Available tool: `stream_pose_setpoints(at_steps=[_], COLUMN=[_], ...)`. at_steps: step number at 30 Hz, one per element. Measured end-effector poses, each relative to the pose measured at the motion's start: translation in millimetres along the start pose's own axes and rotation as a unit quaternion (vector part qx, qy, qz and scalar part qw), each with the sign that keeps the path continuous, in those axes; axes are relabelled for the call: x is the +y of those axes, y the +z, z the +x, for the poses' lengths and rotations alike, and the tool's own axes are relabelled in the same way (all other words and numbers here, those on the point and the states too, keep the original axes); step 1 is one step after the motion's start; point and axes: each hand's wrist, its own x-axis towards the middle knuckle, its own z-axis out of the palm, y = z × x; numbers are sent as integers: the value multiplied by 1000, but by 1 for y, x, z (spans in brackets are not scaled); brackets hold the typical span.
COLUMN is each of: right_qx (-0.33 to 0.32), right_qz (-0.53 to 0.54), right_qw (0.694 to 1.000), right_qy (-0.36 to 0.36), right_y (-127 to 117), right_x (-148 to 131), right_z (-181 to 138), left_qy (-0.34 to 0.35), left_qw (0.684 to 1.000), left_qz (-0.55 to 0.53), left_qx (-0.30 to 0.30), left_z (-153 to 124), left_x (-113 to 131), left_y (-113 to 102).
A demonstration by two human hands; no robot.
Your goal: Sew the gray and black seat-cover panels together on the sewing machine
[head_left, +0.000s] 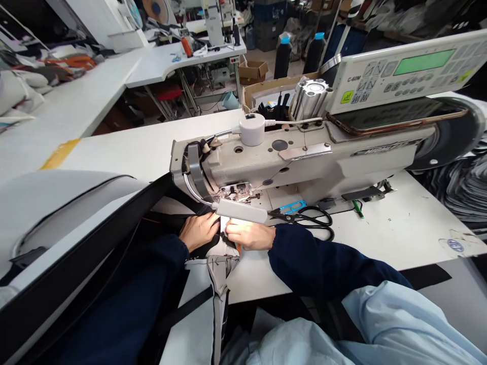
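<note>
Hands, left (200,231) and right (249,234), nearly closed on black-edged grey fabric (222,263)

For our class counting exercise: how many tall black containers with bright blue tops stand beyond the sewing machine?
2. One tall black container stands beyond the cardboard box, the second just to its right, by the white control panel. Others may hide behind it.

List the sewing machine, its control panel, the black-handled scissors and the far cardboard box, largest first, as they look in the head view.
Sewing machine, control panel, black-handled scissors, cardboard box. The box is far off, so it may only look smallest.
</note>
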Motion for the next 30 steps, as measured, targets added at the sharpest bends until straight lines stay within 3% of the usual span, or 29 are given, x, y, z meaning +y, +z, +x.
stream_pose_setpoints(at_steps=[17, 30], right_qx=[35, -16], right_qz=[16, -4], right_qw=[999, 999], right_qy=[4, 29], right_y=[18, 8], right_x=[3, 1], right_z=[-10, -1], left_qy=[-2, 26], left_qw=[997, 995], left_qz=[-55, -92], left_qx=[-48, -38], left_z=[5, 14], left_x=[-3, -21], left_y=[-3, 6])
